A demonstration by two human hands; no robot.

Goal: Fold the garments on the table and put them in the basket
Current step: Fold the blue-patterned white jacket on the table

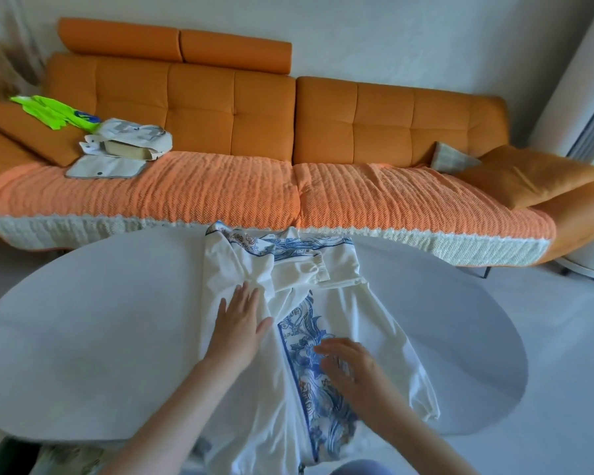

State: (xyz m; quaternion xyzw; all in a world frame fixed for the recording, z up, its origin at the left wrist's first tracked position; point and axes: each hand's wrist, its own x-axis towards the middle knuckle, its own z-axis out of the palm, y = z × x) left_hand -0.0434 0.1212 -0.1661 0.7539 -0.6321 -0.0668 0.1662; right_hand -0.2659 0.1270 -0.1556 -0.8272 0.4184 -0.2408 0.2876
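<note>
garment (357, 320): white with blue print, spread on the table (100, 320), hem hanging over near edge | left hand (239, 323): fingers straight, pressing cloth flat | right hand (354, 368): blurred, fingers loose, gripping nothing | risk: hanging hem may drag the cloth off when the press lifts

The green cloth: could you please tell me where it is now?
The green cloth lies far left in the head view, on the orange sofa, beside the beige bag.

A: what's the person showing, clothing-wise?
B: L forearm (172, 423) & R forearm (426, 437) showing bare up to frame edge. L hand (240, 323), R hand (350, 368) bare too.
A: else?
B: blue-grey patch (357, 468) peeking in btm centre, can't tell what.
</note>
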